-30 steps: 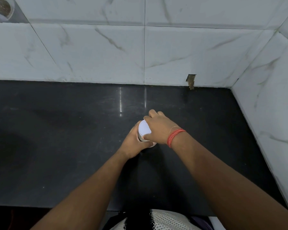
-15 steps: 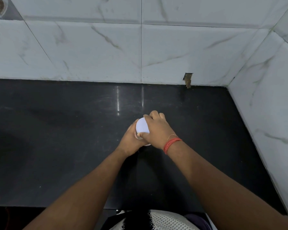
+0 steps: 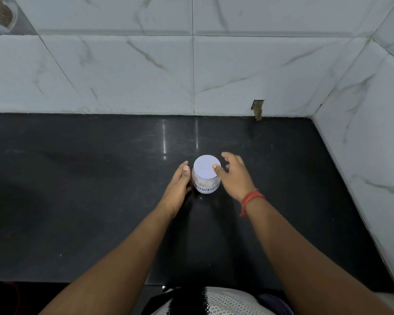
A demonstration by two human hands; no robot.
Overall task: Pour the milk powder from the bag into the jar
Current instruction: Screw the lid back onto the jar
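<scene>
A small clear jar [image 3: 205, 186] stands upright on the black counter [image 3: 77, 201], capped by a pale white lid [image 3: 206, 166]. It holds pale powder and bears a white label with handwritten letters. My left hand [image 3: 179, 186] lies flat against the jar's left side, fingers straight. My right hand [image 3: 233, 176] hovers just right of the lid with its fingers spread; the thumb tip overlaps the lid's edge. No bag is in view.
White marble-patterned tiled walls [image 3: 191, 71] close off the counter at the back and on the right. A small chipped hole [image 3: 257, 109] sits at the back wall's base. The counter's front edge runs just ahead of my body.
My right hand has lifted off the lid and opened to the right. My left hand has loosened from around the jar. The lid and label now show.
</scene>
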